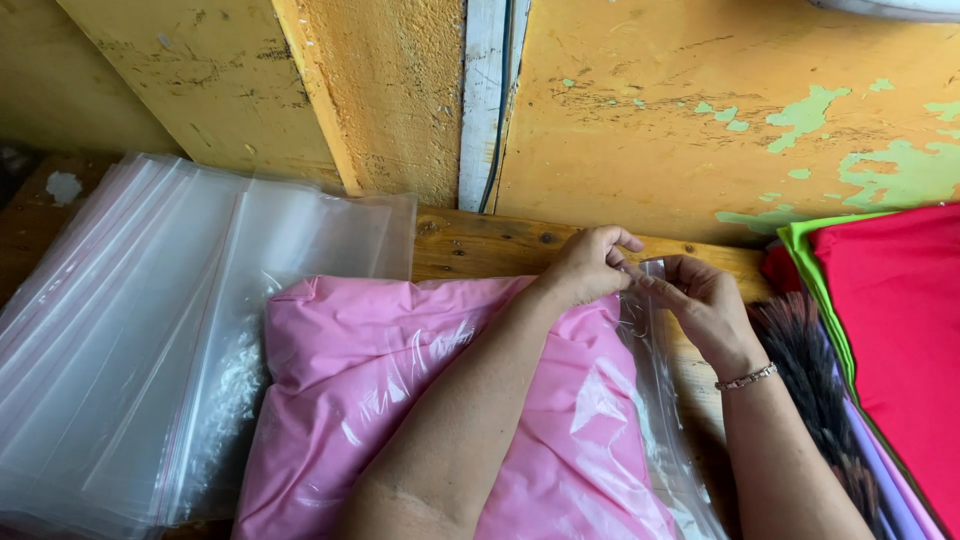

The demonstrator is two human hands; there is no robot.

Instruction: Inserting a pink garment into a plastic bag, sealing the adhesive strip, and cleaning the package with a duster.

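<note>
A folded pink cloth (400,390) lies inside a clear plastic bag (655,420) on a wooden table (480,245). My left hand (590,265) reaches across the pink cloth and pinches the bag's top corner. My right hand (705,305), with a bracelet on the wrist, pinches the same open edge of the bag from the other side. The fingertips of both hands meet at the bag's rim near the far edge of the table.
A stack of empty clear bags (130,330) lies at the left. Folded red (900,330) and green (815,270) cloths are piled at the right, with a dark feathery brush (810,370) beside my right forearm. A peeling yellow wall (650,110) stands right behind the table.
</note>
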